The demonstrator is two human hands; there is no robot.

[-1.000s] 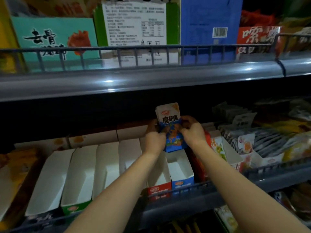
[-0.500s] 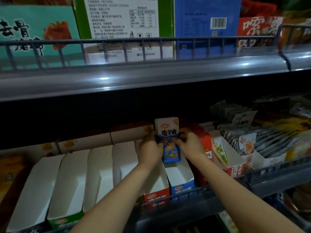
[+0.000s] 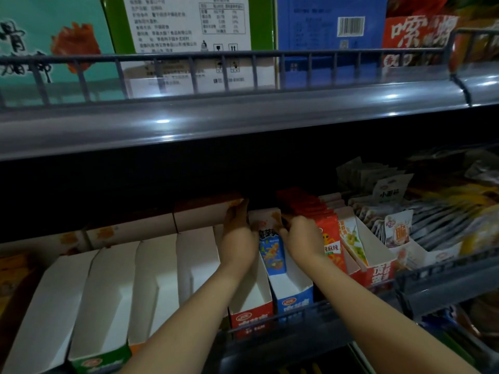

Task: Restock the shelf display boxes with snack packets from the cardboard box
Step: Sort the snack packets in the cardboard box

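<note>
A stack of blue-and-white snack packets [image 3: 271, 247] stands upright at the back of the blue display box [image 3: 295, 300] on the lower shelf. My left hand [image 3: 237, 233] holds the stack's left side and my right hand [image 3: 299, 238] grips its right side, fingers curled over the top edge. The lower part of the packets sits inside the box. Left of it stands a red display box [image 3: 252, 317], white inside. The cardboard box is out of view.
Several white-walled display boxes [image 3: 108, 292] line the shelf to the left. Red packets [image 3: 328, 238] fill the box just right of my hands, with more snack bags [image 3: 399, 228] beyond. A wire rail [image 3: 310, 317] runs along the shelf front. The upper shelf [image 3: 216, 114] overhangs, carrying large cartons.
Both hands have lowered the packet stack down and back into the blue display box. The camera has moved closer to the shelf.
</note>
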